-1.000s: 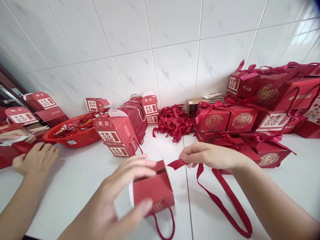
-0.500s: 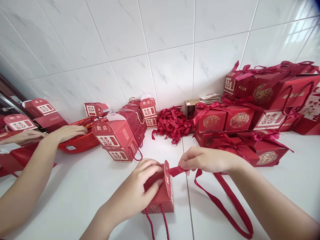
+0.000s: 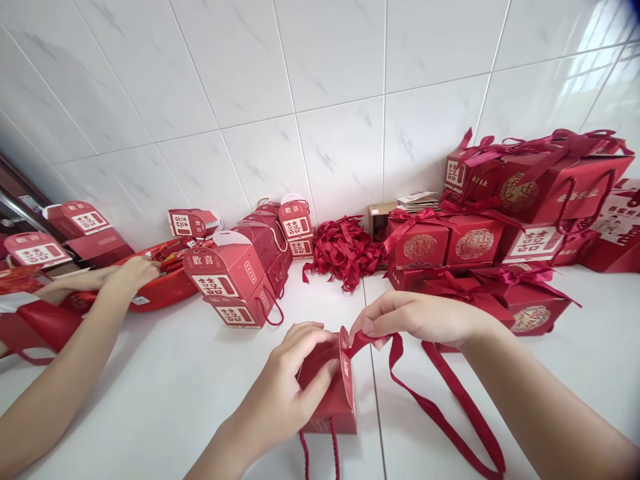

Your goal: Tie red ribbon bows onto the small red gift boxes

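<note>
A small red gift box (image 3: 333,403) with twisted rope handles stands on the white table in front of me. My left hand (image 3: 295,373) grips it, fingers and thumb curled over its top. My right hand (image 3: 395,320) pinches one end of a dark red ribbon (image 3: 470,413), close to the upright rounded flap (image 3: 347,367) of the box. From there the ribbon loops down over the table to the right. Whether its tip passes through the flap is hard to make out.
Stacked boxes with bows (image 3: 475,243) fill the right. A ribbon heap (image 3: 345,250) lies by the tiled wall, beside more red boxes (image 3: 225,280). At left, another person's hand (image 3: 137,270) is over a red basket (image 3: 170,290).
My left hand and the gift box have shifted slightly right, closer to my right hand. The other person's hand has drawn back left at the basket's edge.
</note>
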A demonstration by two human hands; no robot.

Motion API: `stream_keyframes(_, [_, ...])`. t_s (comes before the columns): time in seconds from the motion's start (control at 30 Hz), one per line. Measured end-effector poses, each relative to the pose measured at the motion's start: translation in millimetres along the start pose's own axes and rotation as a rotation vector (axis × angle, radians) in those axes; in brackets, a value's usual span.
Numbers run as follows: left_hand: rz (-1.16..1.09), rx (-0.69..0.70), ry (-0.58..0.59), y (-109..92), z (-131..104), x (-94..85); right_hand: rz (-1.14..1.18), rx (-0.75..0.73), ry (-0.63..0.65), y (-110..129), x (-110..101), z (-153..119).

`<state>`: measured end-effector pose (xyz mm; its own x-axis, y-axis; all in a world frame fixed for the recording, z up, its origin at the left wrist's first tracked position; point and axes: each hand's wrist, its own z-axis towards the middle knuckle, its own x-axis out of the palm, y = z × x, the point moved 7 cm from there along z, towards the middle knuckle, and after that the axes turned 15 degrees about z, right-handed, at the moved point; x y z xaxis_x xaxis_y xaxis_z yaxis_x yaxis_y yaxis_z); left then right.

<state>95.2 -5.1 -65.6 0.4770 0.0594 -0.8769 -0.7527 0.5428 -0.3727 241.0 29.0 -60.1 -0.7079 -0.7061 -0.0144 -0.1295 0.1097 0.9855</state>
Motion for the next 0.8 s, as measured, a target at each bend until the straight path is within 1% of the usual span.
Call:
stream_keyframes(0.17, [0.027,-0.006,-0.036,1.3,-1.7,1.5,-0.060,0.009,-0.032,-1.9,-5.4,-1.3])
stream_keyframes(0.37, [0.143,0.058,-0.037,-4.2,-1.0,4.5,-0.224,0.126,-0.074,-15.2,-10.4,1.5])
stream_keyframes(0.47, [0.164,0.070,-0.052,-7.8,-0.8,2.6,-0.277,0.122,-0.059,-15.5,-8.6,2.0])
stream_keyframes(0.57, [0.186,0.074,-0.116,-11.2,-0.9,-3.2,-0.349,0.106,-0.052,-14.0,-6.0,2.3])
stream_keyframes(0.67, [0.206,0.109,-0.196,-15.1,-1.0,-8.7,-0.439,0.112,-0.070,-13.2,-4.8,2.7])
stream_keyframes(0.8, [0.175,0.147,-0.250,-15.0,-2.1,-10.2,-0.514,0.108,-0.083,-12.4,-2.8,2.3])
